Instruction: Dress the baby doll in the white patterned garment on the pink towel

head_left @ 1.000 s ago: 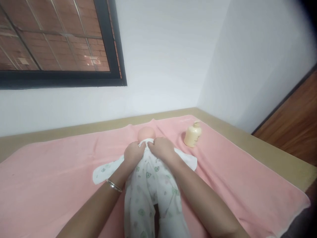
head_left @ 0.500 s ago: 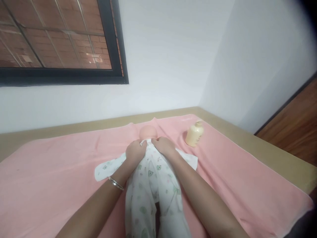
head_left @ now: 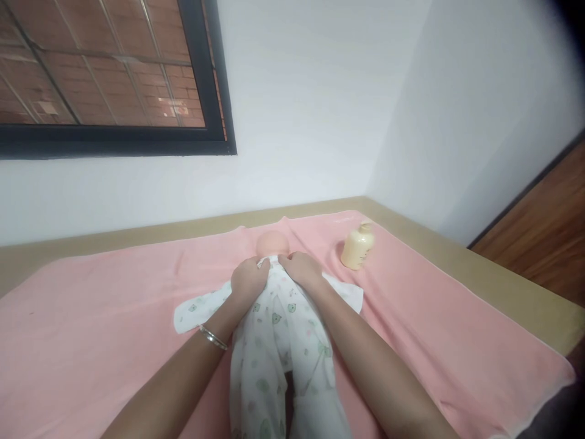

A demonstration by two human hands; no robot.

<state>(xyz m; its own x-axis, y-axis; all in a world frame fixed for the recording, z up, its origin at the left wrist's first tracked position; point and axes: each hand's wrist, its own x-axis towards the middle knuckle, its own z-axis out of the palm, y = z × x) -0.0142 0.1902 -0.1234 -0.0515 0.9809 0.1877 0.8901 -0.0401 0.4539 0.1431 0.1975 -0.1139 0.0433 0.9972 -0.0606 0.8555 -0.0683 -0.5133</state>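
Grips a white cloth garment printed with green leaves and small animal faces (head_left: 276, 323) at its neck edge with the left hand (head_left: 249, 281), closed, with thumb pointing inward on top and fingers curled mostly out of sight. Grips the same garment just across from there with the right hand (head_left: 301, 271), closed in much the same way, leaving only a narrow strip of fabric between the two thumbs. Wears a shiny silver-coloured bracelet (head_left: 213, 338) on the left wrist. Has the garment just in front of the round, smooth, pinkish head of a doll-like figure (head_left: 272, 242), with a sleeve spread out on each side and two cloth legs running down to the lower edge of the view. Cannot tell the garment's fit on the body from this angle. Has a rounded, cream-yellow bottle with a small top (head_left: 358, 249) standing to the right, apart from the right hand, on a soft, lightly wrinkled pink cloth (head_left: 114, 305). Cannot read the small lettering on the bottle, nor tell its contents or fill level from outside. Has the pink cloth spread over a flat tan surface (head_left: 457, 259), with a bare border along the white wall (head_left: 311, 103).
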